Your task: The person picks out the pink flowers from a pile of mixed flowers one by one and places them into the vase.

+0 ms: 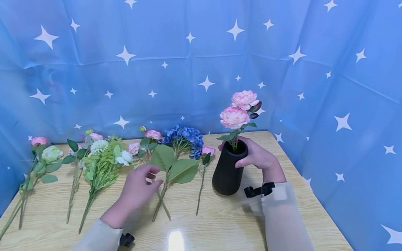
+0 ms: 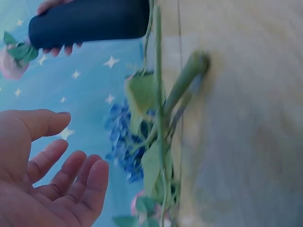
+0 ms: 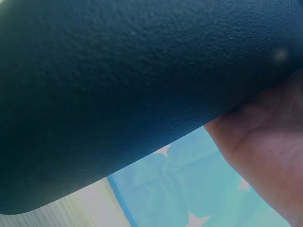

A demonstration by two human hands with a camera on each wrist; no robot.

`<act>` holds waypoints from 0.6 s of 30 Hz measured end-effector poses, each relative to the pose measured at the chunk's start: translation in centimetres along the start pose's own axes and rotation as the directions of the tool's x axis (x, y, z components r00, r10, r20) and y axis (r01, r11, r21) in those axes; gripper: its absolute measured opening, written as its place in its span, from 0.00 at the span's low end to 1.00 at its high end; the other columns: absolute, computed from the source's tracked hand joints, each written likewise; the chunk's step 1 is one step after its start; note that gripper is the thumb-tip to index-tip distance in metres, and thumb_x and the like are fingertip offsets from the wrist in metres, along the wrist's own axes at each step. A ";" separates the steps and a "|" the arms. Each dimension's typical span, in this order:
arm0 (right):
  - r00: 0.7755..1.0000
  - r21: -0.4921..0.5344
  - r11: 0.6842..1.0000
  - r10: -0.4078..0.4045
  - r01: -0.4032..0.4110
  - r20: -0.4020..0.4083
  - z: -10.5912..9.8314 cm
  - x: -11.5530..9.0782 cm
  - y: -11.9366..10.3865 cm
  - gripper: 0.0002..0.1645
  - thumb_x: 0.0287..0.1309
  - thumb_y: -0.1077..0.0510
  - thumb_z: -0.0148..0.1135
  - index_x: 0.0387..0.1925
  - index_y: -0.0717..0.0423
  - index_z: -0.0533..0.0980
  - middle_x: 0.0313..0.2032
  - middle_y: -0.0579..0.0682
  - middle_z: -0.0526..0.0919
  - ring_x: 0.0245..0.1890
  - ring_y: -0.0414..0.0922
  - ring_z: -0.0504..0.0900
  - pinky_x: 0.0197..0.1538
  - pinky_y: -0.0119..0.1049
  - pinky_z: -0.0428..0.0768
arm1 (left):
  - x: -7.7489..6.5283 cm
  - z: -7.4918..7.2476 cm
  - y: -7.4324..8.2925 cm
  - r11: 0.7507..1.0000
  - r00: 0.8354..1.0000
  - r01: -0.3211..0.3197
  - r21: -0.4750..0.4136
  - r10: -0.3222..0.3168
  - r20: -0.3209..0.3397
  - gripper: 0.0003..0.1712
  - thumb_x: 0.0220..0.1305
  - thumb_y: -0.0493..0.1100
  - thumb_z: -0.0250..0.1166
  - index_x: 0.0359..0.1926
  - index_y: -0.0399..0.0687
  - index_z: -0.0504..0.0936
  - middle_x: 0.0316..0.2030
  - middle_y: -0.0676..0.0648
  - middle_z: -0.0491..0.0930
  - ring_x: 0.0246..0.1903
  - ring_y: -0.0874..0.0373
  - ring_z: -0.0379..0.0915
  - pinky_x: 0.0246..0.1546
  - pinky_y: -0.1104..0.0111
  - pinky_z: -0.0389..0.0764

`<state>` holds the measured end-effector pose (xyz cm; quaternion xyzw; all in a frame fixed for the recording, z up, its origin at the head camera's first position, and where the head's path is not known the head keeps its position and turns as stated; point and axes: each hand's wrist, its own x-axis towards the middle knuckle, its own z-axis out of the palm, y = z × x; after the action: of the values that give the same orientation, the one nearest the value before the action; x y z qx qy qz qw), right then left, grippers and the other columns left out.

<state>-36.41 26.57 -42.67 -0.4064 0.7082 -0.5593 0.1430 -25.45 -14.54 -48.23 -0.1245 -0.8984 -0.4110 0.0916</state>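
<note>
My right hand (image 1: 259,156) grips a black vase (image 1: 226,173) around its upper part, thumb on the near side. The vase leans slightly to the right, and two pink flowers (image 1: 235,117) with green leaves stand in its mouth. In the right wrist view the dark wall of the vase (image 3: 118,94) fills most of the picture. My left hand (image 1: 138,194) hovers by a blue hydrangea (image 1: 185,138), its fingertips near the big green leaves (image 1: 183,171) and the stem. In the left wrist view its fingers are loosely bent, with nothing between them.
Left of my left hand lie a white flower with feathery greenery (image 1: 103,171), pale roses and a long stem with a whitish-green bloom (image 1: 51,154). A short pink rose (image 1: 208,150) lies between hydrangea and vase. A blue star-patterned curtain (image 1: 159,34) borders the wooden table (image 1: 208,246).
</note>
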 end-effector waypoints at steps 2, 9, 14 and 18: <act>1.000 0.003 1.000 -0.002 0.002 -0.002 0.0 0.0 0.0 0.48 0.53 0.52 0.84 0.69 0.69 0.71 0.66 0.65 0.81 0.66 0.44 0.82 0.69 0.36 0.79 | -0.2 -1.0 -0.3 1.000 1.000 0.012 0.017 -0.012 -0.018 0.21 0.67 0.40 0.73 0.58 0.41 0.84 0.54 0.38 0.86 0.50 0.44 0.85 0.50 0.54 0.90; 1.000 0.006 1.000 -0.010 0.010 0.001 -0.1 0.0 0.0 0.45 0.56 0.57 0.82 0.68 0.71 0.70 0.65 0.58 0.83 0.66 0.44 0.82 0.69 0.35 0.79 | -1.5 -3.6 -1.6 0.996 0.996 0.069 0.065 -0.065 -0.066 0.20 0.70 0.42 0.71 0.60 0.40 0.83 0.56 0.35 0.85 0.52 0.40 0.85 0.51 0.48 0.88; 1.000 0.001 1.000 -0.007 0.007 0.004 0.0 0.0 -0.1 0.44 0.56 0.60 0.81 0.68 0.71 0.70 0.66 0.63 0.81 0.66 0.44 0.82 0.69 0.36 0.79 | -2.8 -5.5 -2.4 0.989 0.989 0.122 0.082 -0.113 -0.100 0.20 0.72 0.43 0.70 0.60 0.41 0.82 0.57 0.35 0.84 0.54 0.38 0.84 0.52 0.46 0.87; 1.000 0.006 1.000 -0.004 0.004 0.003 0.1 0.0 -0.1 0.43 0.55 0.61 0.81 0.68 0.71 0.71 0.66 0.61 0.82 0.66 0.44 0.82 0.70 0.36 0.78 | -3.6 -7.2 -3.1 0.981 0.978 0.165 0.101 -0.149 -0.145 0.21 0.72 0.44 0.70 0.60 0.40 0.81 0.57 0.35 0.84 0.54 0.36 0.83 0.52 0.43 0.86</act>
<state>-36.29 26.56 -42.58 -0.4081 0.7057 -0.5608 0.1443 -22.47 -22.52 -46.80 -0.0191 -0.9188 -0.3732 0.1272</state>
